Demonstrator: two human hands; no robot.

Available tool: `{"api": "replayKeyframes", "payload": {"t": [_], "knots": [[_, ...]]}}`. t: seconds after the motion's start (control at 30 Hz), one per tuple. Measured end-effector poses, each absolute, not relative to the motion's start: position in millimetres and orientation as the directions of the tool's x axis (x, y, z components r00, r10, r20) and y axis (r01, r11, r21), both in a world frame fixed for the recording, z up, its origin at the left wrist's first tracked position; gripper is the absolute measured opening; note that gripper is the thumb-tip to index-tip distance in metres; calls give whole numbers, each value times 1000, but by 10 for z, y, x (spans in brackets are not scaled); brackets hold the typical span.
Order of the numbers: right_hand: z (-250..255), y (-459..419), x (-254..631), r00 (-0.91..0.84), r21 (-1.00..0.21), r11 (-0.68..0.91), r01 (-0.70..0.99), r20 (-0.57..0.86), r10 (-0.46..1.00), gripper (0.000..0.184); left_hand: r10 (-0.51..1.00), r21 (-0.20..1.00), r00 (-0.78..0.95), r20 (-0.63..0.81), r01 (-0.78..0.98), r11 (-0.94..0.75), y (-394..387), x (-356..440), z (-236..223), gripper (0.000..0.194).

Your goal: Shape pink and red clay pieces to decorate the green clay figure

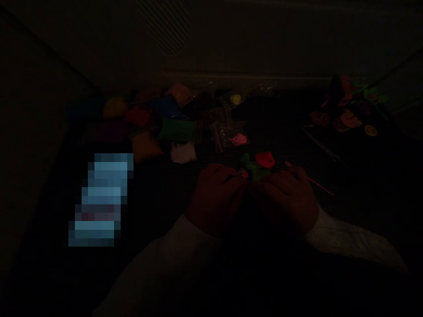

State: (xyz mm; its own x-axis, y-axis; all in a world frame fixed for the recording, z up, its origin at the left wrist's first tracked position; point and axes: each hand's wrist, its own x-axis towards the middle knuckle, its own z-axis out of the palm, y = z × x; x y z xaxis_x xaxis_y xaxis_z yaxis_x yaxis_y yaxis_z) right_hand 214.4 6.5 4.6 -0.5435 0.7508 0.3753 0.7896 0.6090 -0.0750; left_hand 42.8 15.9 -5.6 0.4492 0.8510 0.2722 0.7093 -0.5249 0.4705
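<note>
The scene is very dark. My left hand (220,196) and my right hand (287,198) meet in the middle, fingers curled and tips close together. What lies between the fingertips is hidden in shadow. Right beyond them shows a green clay piece (259,171), with a rounded red clay piece (265,159) behind it and a small reddish clay bit (244,174) at its left. Whether my fingers touch these pieces I cannot tell. A thin pink stick (320,186) lies beside my right hand.
Bags of coloured clay, among them a green bag (178,130), an orange bag (146,146) and a white lump (183,152), lie at the back left. A blurred lit screen (101,200) is at left. Coloured clay shapes (346,119) stand back right, near a long thin tool (321,144).
</note>
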Motion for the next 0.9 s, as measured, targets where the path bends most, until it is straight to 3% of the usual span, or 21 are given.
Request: {"api": "replayKeyframes", "payload": {"t": [0.47, 0.9], "knots": [[26, 57, 2154, -545, -63, 603, 795, 364, 755, 11, 856, 491, 444, 266, 702, -516, 161, 439, -58, 14], [28, 45, 2167, -524, -81, 584, 807, 357, 773, 13, 825, 420, 471, 311, 711, -564, 155, 428, -83, 16]]}}
